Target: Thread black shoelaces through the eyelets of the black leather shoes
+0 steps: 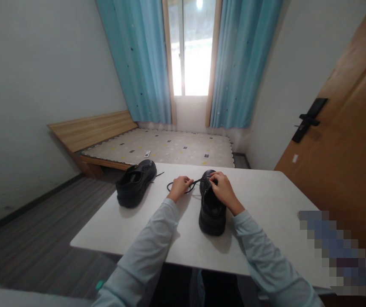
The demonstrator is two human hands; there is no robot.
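A black lace-up shoe [213,219] stands on the white table [259,200], its heel toward me and its toe pointing away. My left hand [180,186], to the left of this shoe, pinches a black shoelace [196,182] that stretches to the shoe's upper; a loop of the lace hangs out past my fingers. My right hand [221,186] is closed at the shoe's front, over the tongue and eyelets. What its fingers grip there is too small to make out. A second black shoe [134,185] sits at the table's left side, a lace end sticking out to its right.
Beyond the table is a bed with a patterned mattress [176,147], a small white remote-like object [147,154] lying on it. Blue curtains [243,64] flank a bright window. A wooden door [345,140] stands at the right. A pixelated patch covers the lower right.
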